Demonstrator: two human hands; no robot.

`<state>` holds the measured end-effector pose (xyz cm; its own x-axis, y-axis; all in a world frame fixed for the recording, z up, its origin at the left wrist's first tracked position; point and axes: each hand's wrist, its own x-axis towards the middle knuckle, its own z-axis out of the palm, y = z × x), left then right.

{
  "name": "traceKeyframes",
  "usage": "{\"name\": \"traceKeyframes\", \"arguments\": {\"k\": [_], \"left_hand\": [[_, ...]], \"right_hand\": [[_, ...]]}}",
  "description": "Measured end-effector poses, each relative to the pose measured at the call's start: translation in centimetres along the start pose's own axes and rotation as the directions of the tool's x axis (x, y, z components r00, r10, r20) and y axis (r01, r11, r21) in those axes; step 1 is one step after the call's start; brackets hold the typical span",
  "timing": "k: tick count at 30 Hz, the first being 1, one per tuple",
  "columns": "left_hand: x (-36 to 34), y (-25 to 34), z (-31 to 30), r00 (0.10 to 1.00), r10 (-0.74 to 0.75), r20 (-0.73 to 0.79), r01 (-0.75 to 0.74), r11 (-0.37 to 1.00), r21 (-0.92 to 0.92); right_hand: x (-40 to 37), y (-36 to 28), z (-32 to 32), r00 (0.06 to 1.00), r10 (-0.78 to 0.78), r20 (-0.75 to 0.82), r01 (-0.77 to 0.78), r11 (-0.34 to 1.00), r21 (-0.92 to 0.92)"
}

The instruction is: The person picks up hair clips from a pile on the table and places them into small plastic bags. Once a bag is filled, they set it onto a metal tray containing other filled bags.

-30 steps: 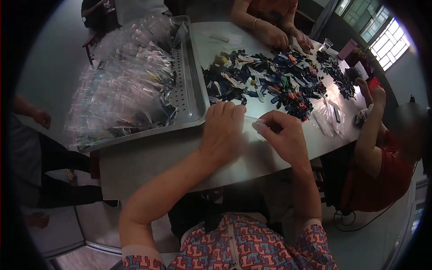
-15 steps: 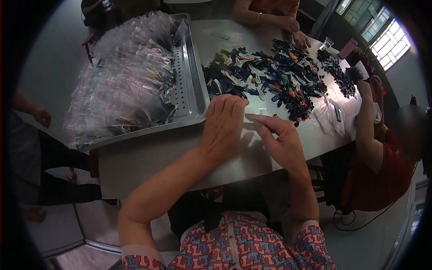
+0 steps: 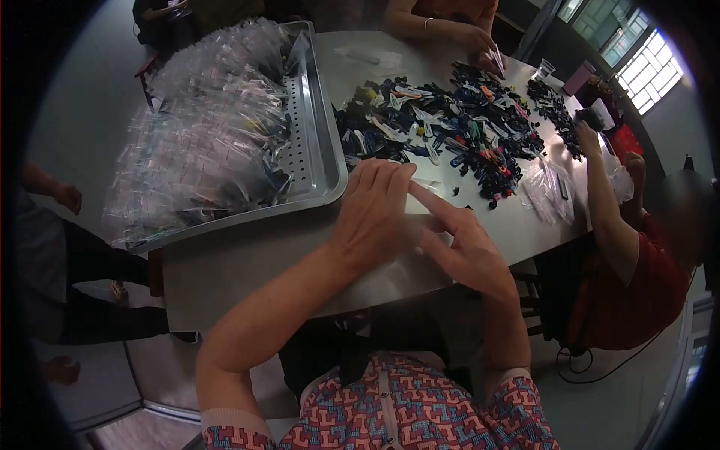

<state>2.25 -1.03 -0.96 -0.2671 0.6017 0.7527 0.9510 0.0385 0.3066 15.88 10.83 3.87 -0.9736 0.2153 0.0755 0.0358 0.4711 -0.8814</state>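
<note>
My left hand (image 3: 371, 214) is over the table beside the metal tray's corner, with its fingers bent together and their tips turned away from me. What they hold, if anything, is hidden behind the hand. My right hand (image 3: 472, 251) is close by on the right. Its index finger stretches to the left fingertips, and the thumb stands apart, smeared by motion. Just beyond the fingers shows a clear plastic piece (image 3: 436, 187), perhaps a bag. A large pile of small, mostly dark clip-like pieces (image 3: 442, 124) spreads behind my hands.
At left, a perforated metal tray (image 3: 325, 127) carries a heap of filled clear bags (image 3: 202, 142). Clear bags (image 3: 546, 191) lie on the metal table (image 3: 255, 277) at right. One co-worker in red (image 3: 630, 285) sits right; another person's hands (image 3: 476, 45) work opposite. Someone stands at left.
My right thumb has come away from its index finger, and that finger now reaches the left fingertips. My left hand has barely moved. The co-worker at right has reached toward the dark pieces.
</note>
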Motion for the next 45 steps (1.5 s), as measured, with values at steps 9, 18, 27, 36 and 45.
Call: {"name": "traceKeyframes", "arguments": {"k": [9, 18, 27, 36, 45], "left_hand": [[-0.6, -0.8, 0.5, 0.998, -0.019, 0.055, 0.022, 0.998, -0.065], [-0.6, -0.7, 0.4, 0.993, -0.050, 0.102, 0.065, 0.987, -0.145], [-0.9, -0.9, 0.7, 0.986, -0.094, 0.136, 0.118, 0.976, -0.182], [-1.0, -1.1, 1.0, 0.984, -0.093, 0.150, 0.119, 0.976, -0.181], [-1.1, -1.1, 1.0, 0.986, -0.091, 0.142, 0.117, 0.977, -0.179]], "right_hand": [[-0.6, -1.7, 0.5, 0.993, -0.108, -0.049, 0.094, 0.970, -0.223], [-1.7, -1.4, -2.0, 0.999, 0.013, -0.043, -0.010, 0.999, 0.053], [-2.2, 4.3, -4.8, 0.944, -0.047, -0.327, -0.145, 0.831, -0.537], [-1.4, 5.0, -4.0, 0.922, 0.023, -0.387, -0.206, 0.875, -0.439], [1.0, 6.4, -4.5, 0.910, -0.020, -0.414, -0.172, 0.891, -0.420]]}}
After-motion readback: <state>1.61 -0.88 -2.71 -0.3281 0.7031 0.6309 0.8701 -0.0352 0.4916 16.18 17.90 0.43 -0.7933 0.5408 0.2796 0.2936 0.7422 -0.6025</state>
